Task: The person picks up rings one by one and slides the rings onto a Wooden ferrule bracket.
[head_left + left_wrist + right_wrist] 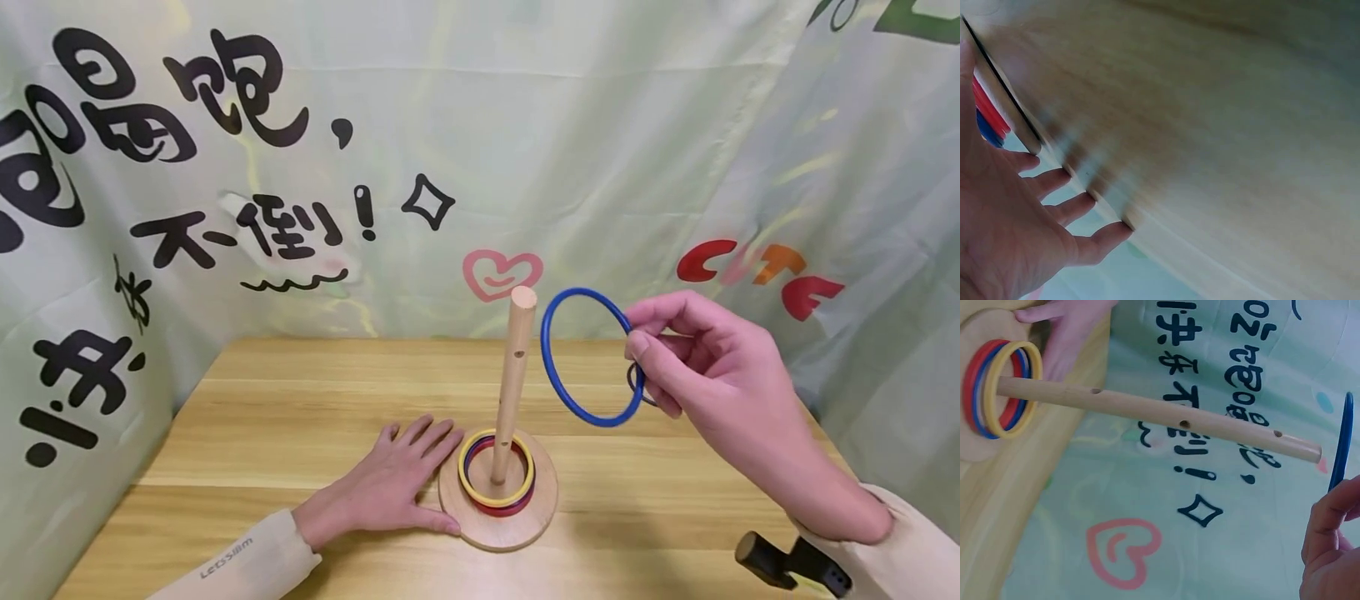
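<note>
My right hand (712, 367) pinches a blue ring (546, 346) between thumb and fingers, up to the right of a wooden post's top. Part of a second, dark ring (631, 379) shows behind those fingers. The post (514, 375) rises from a round wooden base (506, 535). Around its foot lie a yellow ring (1036, 369), a blue one (978, 394) and a red one (968, 394), yellow uppermost. With fingers spread, my left hand (401, 487) lies palm down on the tabletop, thumb and fingertips at the base's left edge.
The wood-grain table (300, 400) runs back to a pale green curtain (600, 125) printed with black characters, a pink heart (474, 287) and coloured letters. Curtain also hangs at both sides. A black device (813, 567) sits at my right wrist.
</note>
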### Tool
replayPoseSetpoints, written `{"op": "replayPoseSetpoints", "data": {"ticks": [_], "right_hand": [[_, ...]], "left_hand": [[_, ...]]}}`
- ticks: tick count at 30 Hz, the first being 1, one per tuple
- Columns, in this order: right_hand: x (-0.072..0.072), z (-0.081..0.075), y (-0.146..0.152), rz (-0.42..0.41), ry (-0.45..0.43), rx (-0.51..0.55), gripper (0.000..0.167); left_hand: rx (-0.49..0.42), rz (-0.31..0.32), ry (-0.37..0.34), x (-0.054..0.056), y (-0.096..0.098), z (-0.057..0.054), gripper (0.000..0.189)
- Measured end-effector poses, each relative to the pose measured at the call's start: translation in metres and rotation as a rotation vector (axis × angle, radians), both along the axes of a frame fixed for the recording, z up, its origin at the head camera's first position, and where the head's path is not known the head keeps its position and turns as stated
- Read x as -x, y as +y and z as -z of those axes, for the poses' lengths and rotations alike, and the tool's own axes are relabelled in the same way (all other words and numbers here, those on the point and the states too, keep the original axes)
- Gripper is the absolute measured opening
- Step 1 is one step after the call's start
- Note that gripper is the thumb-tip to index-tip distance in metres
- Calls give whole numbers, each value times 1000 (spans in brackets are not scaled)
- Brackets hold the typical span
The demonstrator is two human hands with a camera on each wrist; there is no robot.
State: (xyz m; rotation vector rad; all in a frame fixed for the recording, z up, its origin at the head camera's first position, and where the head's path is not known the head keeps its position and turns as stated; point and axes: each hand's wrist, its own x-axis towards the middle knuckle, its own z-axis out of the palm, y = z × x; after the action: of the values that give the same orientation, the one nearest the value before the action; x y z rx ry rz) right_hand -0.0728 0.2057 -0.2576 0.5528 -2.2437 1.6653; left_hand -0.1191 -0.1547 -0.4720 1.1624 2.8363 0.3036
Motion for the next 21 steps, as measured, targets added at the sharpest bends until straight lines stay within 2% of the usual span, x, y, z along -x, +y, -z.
{"op": "replayPoseSetpoints", "data": {"ticks": [3, 6, 9, 12, 16, 21], "right_hand": [[4, -6, -10, -12, -17, 35, 16], [10, -8, -19, -54, 3, 97, 15], [17, -8, -27, -80, 32, 115, 14], [24, -6, -32, -88, 18, 103, 12], [33, 3, -35, -99, -39, 58, 11], [43, 23, -37, -142, -115, 20, 11]], "left_hand": [[1, 0, 6, 0, 0, 0, 120], [-2, 4, 9, 0, 0, 0, 119], [-6, 8, 7, 1, 0, -1, 119], [-10, 9, 3, 0, 0, -2, 119], [-9, 10, 6, 0, -1, -2, 119], [-13, 15, 23, 0, 0, -1, 119]]}}
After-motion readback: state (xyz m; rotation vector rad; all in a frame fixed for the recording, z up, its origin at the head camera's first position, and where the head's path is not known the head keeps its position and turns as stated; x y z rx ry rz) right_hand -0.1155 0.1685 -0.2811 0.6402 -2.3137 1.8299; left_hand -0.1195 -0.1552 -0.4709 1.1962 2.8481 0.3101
